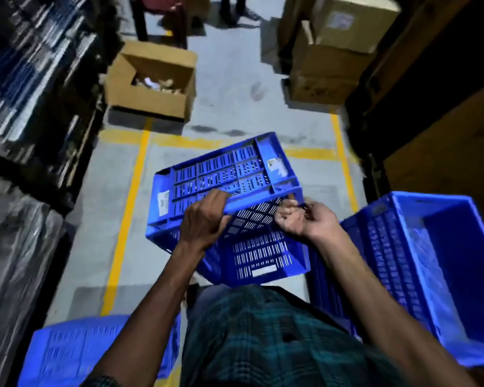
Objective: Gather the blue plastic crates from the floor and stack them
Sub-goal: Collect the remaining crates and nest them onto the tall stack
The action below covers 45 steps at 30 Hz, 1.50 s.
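I hold a blue slotted plastic crate [221, 174] tilted in front of me above the floor, its perforated wall facing up. My left hand [204, 219] grips its near rim from above. My right hand [302, 219] is closed on the same rim further right. A second blue crate [430, 263] stands open side up at my right, close to my right forearm. A third blue crate [76, 350] lies low at my left, partly hidden behind my left arm.
An open cardboard box [151, 79] sits on the grey floor ahead. Stacked cardboard boxes [330, 51] stand at the back right. Dark shelving [34, 93] lines the left, wooden racking [436, 93] the right. Yellow floor lines [129, 208] mark the aisle. A person's legs show far ahead.
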Motion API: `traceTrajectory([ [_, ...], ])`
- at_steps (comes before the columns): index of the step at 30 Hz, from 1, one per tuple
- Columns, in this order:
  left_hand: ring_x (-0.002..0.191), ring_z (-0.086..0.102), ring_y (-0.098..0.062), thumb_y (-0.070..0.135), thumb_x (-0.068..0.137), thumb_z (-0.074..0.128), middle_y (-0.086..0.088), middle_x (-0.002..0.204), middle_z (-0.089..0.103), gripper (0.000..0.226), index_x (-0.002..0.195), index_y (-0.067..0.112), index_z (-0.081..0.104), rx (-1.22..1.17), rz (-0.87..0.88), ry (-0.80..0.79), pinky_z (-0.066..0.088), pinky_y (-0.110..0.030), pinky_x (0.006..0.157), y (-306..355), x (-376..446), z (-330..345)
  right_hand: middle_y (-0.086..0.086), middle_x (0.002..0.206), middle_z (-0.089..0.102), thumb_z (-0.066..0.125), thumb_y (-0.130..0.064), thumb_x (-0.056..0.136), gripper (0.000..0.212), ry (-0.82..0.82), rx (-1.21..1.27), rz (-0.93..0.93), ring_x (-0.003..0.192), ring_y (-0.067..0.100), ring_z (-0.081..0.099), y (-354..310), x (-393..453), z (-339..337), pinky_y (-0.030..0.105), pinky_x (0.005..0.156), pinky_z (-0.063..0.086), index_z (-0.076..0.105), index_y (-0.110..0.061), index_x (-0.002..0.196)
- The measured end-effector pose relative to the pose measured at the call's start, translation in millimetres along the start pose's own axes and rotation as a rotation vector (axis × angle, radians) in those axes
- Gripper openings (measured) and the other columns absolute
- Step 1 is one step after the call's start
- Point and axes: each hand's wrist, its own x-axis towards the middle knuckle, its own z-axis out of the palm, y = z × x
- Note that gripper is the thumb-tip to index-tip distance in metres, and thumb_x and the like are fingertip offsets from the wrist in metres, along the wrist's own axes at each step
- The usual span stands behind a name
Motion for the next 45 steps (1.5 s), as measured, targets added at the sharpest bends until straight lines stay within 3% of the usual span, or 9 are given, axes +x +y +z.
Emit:
traceTrajectory([
  [6, 0.051, 0.059, -0.033, 0.01, 0.063, 0.081, -0.01, 0.084, 0.061, 0.033, 0.092, 0.009, 0.063, 0.151, 0.06, -0.073, 0.04, -0.031, 0.041, 63.2, 66.7, 7.2, 0.004, 0.066, 0.07, 0.046, -0.038, 0.086, 0.037, -0.239, -0.033, -0.129, 0.048, 0.016, 0.056, -54.2, -17.7, -50.1, 0.022, 0.049, 0.044, 0.062, -0.007, 0.098],
  [13, 0.058, 0.062, -0.035, 0.007, 0.072, 0.067, -0.01, 0.087, 0.06, 0.026, 0.097, 0.01, 0.06, 0.007, 0.148, -0.071, 0.045, -0.036, 0.046, 105.9, 133.4, 18.7, 0.001, 0.056, 0.07, 0.043, -0.047, 0.097, 0.065, 0.177, -0.015, -0.363, 0.043, 0.017, 0.063, -90.9, -12.1, -136.3, 0.015, 0.046, 0.041, 0.063, -0.016, 0.044],
  [19, 0.078, 0.063, -0.037, 0.019, 0.08, 0.067, -0.007, 0.098, 0.061, 0.023, 0.1, 0.013, 0.057, -0.282, 0.268, -0.054, 0.042, -0.039, 0.055, 113.9, 185.1, 3.3, 0.001, 0.046, 0.055, 0.04, -0.036, 0.1, 0.046, 0.547, 0.159, -0.379, 0.036, 0.017, 0.049, -54.6, 26.5, -178.4, 0.014, 0.043, 0.033, 0.05, -0.018, 0.059],
  [25, 0.086, 0.062, -0.033, 0.043, 0.085, 0.069, -0.002, 0.097, 0.066, 0.031, 0.097, 0.016, 0.06, -0.574, 0.358, 0.034, 0.041, -0.037, 0.058, 108.9, 233.0, -53.1, 0.004, 0.047, 0.056, 0.071, -0.033, 0.077, 0.024, 0.747, 0.205, -0.344, 0.037, 0.018, 0.052, -3.3, 69.5, -193.6, 0.025, 0.043, 0.045, 0.056, -0.017, 0.068],
  [28, 0.087, 0.064, -0.028, 0.047, 0.082, 0.072, 0.002, 0.096, 0.069, 0.034, 0.097, 0.017, 0.063, -0.659, 0.372, 0.063, 0.036, -0.032, 0.058, 108.4, 246.7, -76.1, 0.012, 0.066, 0.065, 0.076, -0.031, 0.075, 0.034, 0.795, 0.261, -0.442, 0.051, 0.027, 0.059, -2.7, 52.2, -168.1, 0.03, 0.048, 0.051, 0.068, -0.003, 0.091],
  [32, 0.082, 0.066, -0.025, 0.047, 0.079, 0.074, 0.005, 0.089, 0.069, 0.033, 0.096, 0.022, 0.062, -0.731, 0.365, 0.01, 0.04, -0.031, 0.058, 105.8, 261.9, -88.2, 0.008, 0.057, 0.059, 0.066, -0.026, 0.087, 0.024, 0.845, 0.388, -0.638, 0.049, 0.022, 0.058, -1.4, 38.2, -160.1, 0.024, 0.044, 0.047, 0.056, -0.01, 0.073],
  [38, 0.084, 0.066, -0.028, 0.044, 0.077, 0.075, 0.003, 0.083, 0.07, 0.026, 0.09, 0.026, 0.063, -0.828, 0.306, -0.087, 0.038, -0.032, 0.061, 110.2, 285.0, -84.3, 0.011, 0.086, 0.067, 0.063, -0.017, 0.089, 0.014, 1.005, 0.607, -0.846, 0.069, 0.027, 0.063, 6.1, 38.8, -189.5, 0.041, 0.059, 0.059, 0.062, -0.011, 0.101],
  [42, 0.081, 0.065, -0.031, 0.052, 0.076, 0.073, -0.002, 0.081, 0.069, 0.035, 0.095, 0.024, 0.065, -0.847, 0.276, -0.105, 0.05, -0.039, 0.065, 124.2, 298.3, -69.8, 0.007, 0.084, 0.063, 0.061, -0.013, 0.091, 0.01, 1.106, 0.659, -0.999, 0.065, 0.021, 0.058, -4.9, 12.3, -186.7, 0.033, 0.052, 0.055, 0.058, -0.017, 0.083],
  [45, 0.079, 0.065, -0.032, 0.054, 0.076, 0.071, -0.002, 0.08, 0.068, 0.036, 0.095, 0.024, 0.066, -0.879, 0.251, -0.101, 0.051, -0.041, 0.065, 137.6, 305.7, -54.1, 0.005, 0.08, 0.065, 0.063, -0.016, 0.09, 0.006, 1.089, 0.686, -1.106, 0.063, 0.022, 0.061, -13.0, -5.3, -205.0, 0.042, 0.064, 0.056, 0.061, -0.016, 0.084],
])
